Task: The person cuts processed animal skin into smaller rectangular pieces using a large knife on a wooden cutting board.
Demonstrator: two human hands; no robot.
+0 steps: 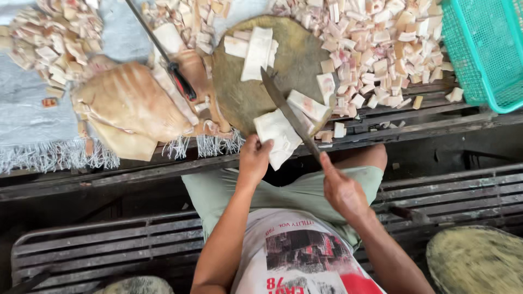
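My left hand (254, 159) grips the near edge of a pale slab of pork skin and fat (277, 133) lying at the front of a round wooden chopping block (297, 60). My right hand (341, 188) holds a long knife (286, 109) by its handle, the blade slanting up across the slab toward the block's middle. More white strips (256, 51) rest at the back of the block, and a cut piece (308, 104) lies just right of the blade.
Heaps of small cut cubes (376, 38) spread to the right and back left (52, 38). Large tan skin slabs (128, 106) with a second red-handled knife (180, 79) lie left. A green plastic basket (482, 54) stands far right; another round block (476, 261) sits low right.
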